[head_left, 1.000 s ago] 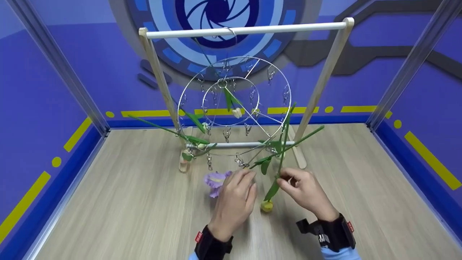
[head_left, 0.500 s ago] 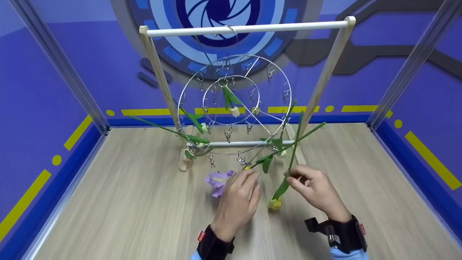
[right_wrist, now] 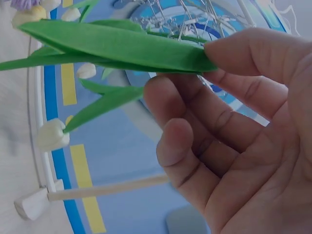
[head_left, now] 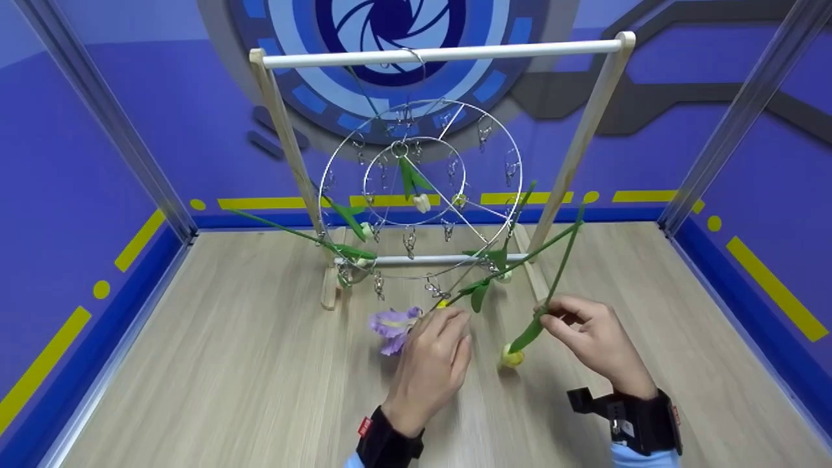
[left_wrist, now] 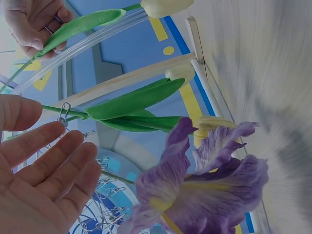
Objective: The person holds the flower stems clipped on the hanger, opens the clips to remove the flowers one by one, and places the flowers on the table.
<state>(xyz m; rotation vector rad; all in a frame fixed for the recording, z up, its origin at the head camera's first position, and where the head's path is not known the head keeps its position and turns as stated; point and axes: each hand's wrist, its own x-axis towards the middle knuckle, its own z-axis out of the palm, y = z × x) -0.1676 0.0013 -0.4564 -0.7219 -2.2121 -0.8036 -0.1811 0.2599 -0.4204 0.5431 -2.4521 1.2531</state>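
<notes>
Head view, as fed to me off-site: the person's R hand pinches a yellow tulip btwn thumb & fingertips, stem angled up & to the right, flower down low over the table. The R wrist view backs that up for me, w/ thumb & index on a green leaf & the other fingers loosely bent below it. L hand sits near the lower rim of the round metal hanger, fingers loosely extended, thumb apart from index in the L wrist view; a metal clip shows by those tips, tho I can't tell if they touch it. A purple iris is just beside that hand, its stem passing behind the fingers on my L wrist cam. A second tulip slants up right from near the L fingertips, its stem meeting the held one's in my view, contact unclear. Hanger hooks over the white top bar of a wooden rack, a white tulip amid its rings. Black bands on both wrists, lt-blue sleeves below
</notes>
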